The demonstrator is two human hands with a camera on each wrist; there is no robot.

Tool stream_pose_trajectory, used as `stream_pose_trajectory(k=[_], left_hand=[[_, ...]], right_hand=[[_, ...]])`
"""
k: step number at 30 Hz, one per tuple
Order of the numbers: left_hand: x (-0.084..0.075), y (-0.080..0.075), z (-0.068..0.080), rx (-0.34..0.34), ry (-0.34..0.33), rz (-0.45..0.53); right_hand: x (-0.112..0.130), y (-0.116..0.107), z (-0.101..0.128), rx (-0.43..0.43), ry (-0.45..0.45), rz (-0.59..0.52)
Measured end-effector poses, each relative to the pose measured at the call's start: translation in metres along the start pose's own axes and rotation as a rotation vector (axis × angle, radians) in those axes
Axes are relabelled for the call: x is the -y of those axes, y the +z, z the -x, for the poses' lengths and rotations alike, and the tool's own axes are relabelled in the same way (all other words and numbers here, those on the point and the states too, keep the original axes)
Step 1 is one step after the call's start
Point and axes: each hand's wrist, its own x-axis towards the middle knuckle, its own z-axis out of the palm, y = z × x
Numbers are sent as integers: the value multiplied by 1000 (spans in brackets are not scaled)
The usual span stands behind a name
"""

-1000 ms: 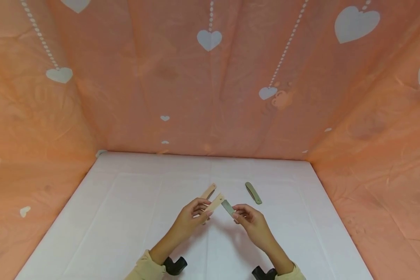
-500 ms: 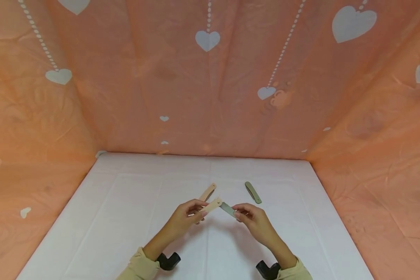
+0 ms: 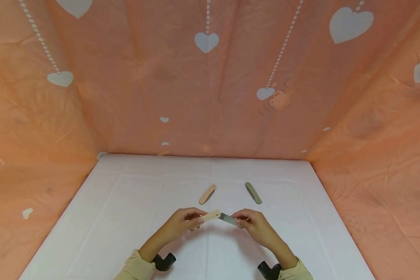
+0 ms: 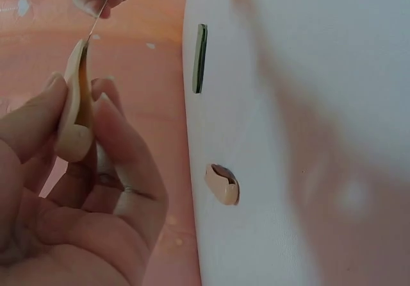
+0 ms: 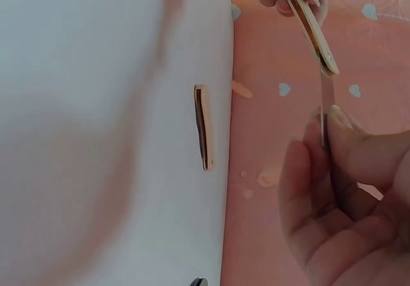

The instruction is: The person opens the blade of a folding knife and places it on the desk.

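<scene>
My left hand [image 3: 195, 221] grips a beige handle [image 3: 209, 216] between thumb and fingers, just above the white table [image 3: 126, 202]. A thin grey metal blade [image 3: 227, 219] sticks out of the handle's right end, and my right hand [image 3: 240, 222] pinches its far end. Handle and blade lie almost in one line. In the left wrist view the beige handle [image 4: 75, 106] sits edge-on in my fingers [image 4: 115, 138]. In the right wrist view the blade [image 5: 327, 109] runs from my fingertips [image 5: 339, 122] up to the handle [image 5: 307, 20].
A second beige piece [image 3: 207, 193] lies on the table behind my hands, and a green piece [image 3: 253, 192] lies to its right. Orange fabric with white hearts [image 3: 206, 41] walls in the table at the back and both sides.
Both hands have come lower and nearer to me. The handle has tipped from a steep slant to nearly level, and the blade now lines up with it.
</scene>
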Motion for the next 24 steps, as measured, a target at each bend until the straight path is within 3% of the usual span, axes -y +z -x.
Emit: stream_pose_trajectory(k=[5,11,19,24], left_hand=[[3,-1,2,46,-2,-26],[4,1,4,101,-17,-105],[11,1,4,183,78,-194],[10,2,4,194,70,-212]], right_hand=[[-3,0,1,39,15,41],[-8,3,3,77,-33,102],[-12,6,6,150,-71,104],[-9,7,6,167,-73,117]])
